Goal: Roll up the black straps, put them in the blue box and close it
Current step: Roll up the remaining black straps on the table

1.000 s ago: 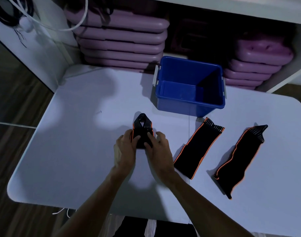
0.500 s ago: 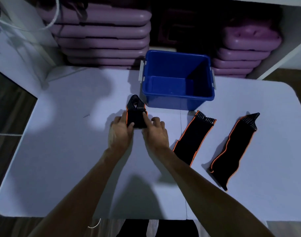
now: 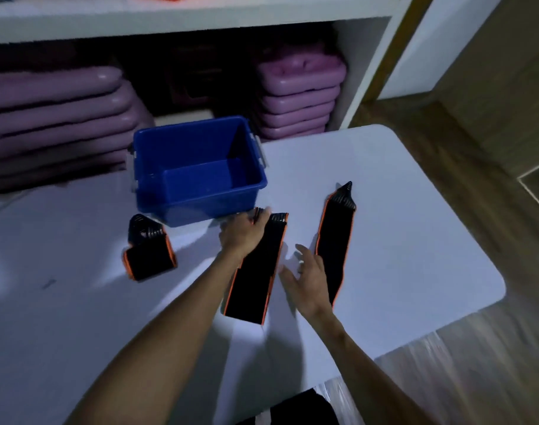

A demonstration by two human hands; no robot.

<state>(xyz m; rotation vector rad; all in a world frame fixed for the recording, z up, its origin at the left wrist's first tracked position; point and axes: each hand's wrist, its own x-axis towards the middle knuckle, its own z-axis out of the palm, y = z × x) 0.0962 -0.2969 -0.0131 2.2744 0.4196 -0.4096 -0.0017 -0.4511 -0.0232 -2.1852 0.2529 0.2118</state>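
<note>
The open blue box (image 3: 197, 167) stands at the back of the white table (image 3: 400, 256), with nothing inside. To its left front lies a rolled black strap with orange edging (image 3: 148, 254), free of both hands. A flat black strap (image 3: 256, 277) lies in front of the box. My left hand (image 3: 242, 233) covers its far end with fingers curled on it. My right hand (image 3: 308, 279) hovers with fingers spread between that strap and a second flat strap (image 3: 334, 240) further right, which it partly hides.
Stacks of purple plastic cases (image 3: 298, 96) fill the white shelf unit behind the table. The table's right edge and rounded corner (image 3: 498, 289) are close to the straps, with wooden floor (image 3: 492, 363) beyond. No lid for the box is in view.
Both hands have let go of the rolled strap, which stays on the table at the left. They have moved right to the middle strap, and the view has swung right.
</note>
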